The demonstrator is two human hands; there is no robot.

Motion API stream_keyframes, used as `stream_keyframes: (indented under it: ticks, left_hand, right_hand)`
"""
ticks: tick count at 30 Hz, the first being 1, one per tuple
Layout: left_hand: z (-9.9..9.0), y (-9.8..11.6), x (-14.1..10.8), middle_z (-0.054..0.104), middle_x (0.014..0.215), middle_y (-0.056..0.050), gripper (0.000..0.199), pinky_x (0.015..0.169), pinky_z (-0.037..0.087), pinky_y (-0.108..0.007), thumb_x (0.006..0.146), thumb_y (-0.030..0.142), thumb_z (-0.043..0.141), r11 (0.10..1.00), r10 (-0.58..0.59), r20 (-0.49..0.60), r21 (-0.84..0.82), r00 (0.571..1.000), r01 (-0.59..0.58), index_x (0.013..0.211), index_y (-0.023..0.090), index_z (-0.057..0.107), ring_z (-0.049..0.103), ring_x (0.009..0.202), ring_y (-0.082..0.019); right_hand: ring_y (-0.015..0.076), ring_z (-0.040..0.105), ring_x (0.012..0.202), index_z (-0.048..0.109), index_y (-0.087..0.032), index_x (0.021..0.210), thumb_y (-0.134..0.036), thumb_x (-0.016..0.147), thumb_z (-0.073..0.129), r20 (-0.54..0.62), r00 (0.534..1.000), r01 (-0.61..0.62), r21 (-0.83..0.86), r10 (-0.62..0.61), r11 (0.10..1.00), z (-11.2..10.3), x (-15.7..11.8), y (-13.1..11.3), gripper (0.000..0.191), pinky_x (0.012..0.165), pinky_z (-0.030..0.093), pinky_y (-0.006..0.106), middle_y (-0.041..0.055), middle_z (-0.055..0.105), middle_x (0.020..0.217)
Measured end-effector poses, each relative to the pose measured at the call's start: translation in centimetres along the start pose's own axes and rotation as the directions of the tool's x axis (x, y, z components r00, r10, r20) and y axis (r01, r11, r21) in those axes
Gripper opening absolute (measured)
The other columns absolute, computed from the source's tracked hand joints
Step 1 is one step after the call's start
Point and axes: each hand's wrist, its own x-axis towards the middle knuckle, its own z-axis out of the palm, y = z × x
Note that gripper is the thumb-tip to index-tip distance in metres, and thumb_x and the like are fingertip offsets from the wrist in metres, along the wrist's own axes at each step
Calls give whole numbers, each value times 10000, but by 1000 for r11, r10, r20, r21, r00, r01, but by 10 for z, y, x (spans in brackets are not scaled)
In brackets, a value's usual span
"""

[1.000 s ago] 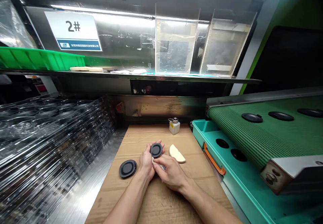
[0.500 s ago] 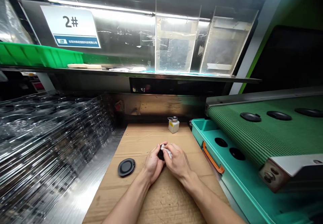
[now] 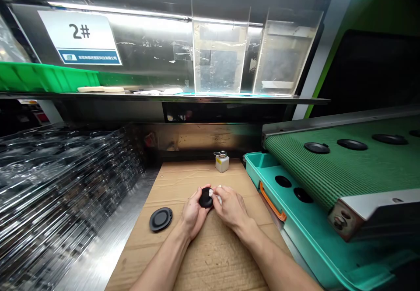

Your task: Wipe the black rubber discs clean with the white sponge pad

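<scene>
Black round lid [image 3: 204,201], one: no long axis; lies between the hands, gripped at its left edge by the left hand [image 3: 193,213]. Right hand [image 3: 231,207]: pinching white wipe [image 3: 211,192] over the lid's right side. Second black lid [image 3: 160,219], one: flat on cardboard-covered surface [image 3: 213,260], nearer the left hand.

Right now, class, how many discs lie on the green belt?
4: first disc at left, second disc, third disc, then fourth disc, cut by the picture's right edge; more may lie beyond.
</scene>
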Motion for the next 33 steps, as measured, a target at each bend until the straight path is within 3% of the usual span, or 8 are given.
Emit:
stream_keyframes:
  ticks: [2,6,9,13,20,25,30,33]
  left_hand:
    - [0,0,-1,666,1138,-138,289,954,480,-387,913,279,523,1000,-11,24,6,1000,11,1142,128,615,619,1077,-246]
    - [-1,2,1,667,1134,-155,289,953,486,-400,922,276,496,1000,-30,-27,-6,999,30,1136,118,607,630,1064,-252]
    - [-2,5,3,662,1138,-176,286,935,502,-418,938,267,452,999,-18,-89,-33,996,15,1129,104,589,638,1054,-256]
    - [0,8,3,645,1163,-203,299,900,526,-415,958,271,404,999,6,-130,-34,991,-11,1114,80,573,636,1066,-264]
    - [3,11,2,655,1140,-194,290,891,527,-439,954,275,413,998,35,-132,-51,991,-42,1081,93,599,641,1047,-271]
    - [7,-2,-3,670,1121,-147,227,953,487,-371,909,266,528,998,56,-10,-10,998,-56,1017,112,655,622,1068,-245]
    - [8,-4,-5,674,1120,-121,224,924,500,-392,894,268,561,999,28,10,39,1000,-28,1060,149,654,621,1065,-247]
    - [8,-3,-5,677,1108,-123,219,942,490,-368,891,253,566,998,52,-16,31,999,-51,1054,142,659,621,1065,-237]
  right_hand:
    - [159,556,876,582,-227,911,-233,915,468,-19,999,33,34,-32,999,1,0,-1,114,748,380,247,26,618,908]
    - [142,565,843,588,-249,898,-274,885,533,95,981,162,104,-171,981,2,-4,-5,62,725,376,237,-6,628,911]
    - [159,565,819,584,-247,873,-269,864,545,112,986,122,-2,-121,992,0,-5,-5,46,695,362,257,-2,631,884]
    - [169,543,814,559,-223,844,-214,877,498,18,999,40,-126,-38,991,-4,-3,3,70,712,352,270,17,616,860]
    - [171,516,798,538,-205,829,-223,909,472,-72,996,43,-58,-47,997,-5,-1,2,104,754,358,276,23,586,813]
    - [193,514,880,556,-213,940,-221,931,428,-64,986,155,-16,-156,988,-4,-1,-9,128,807,359,301,45,606,933]
    - [199,513,834,539,-202,875,-229,918,432,-111,994,1,-114,-13,994,0,1,-4,119,769,365,302,51,596,851]
    - [187,526,856,533,-206,884,-204,902,441,-75,993,85,-44,-88,995,1,1,-6,94,800,376,290,43,606,882]
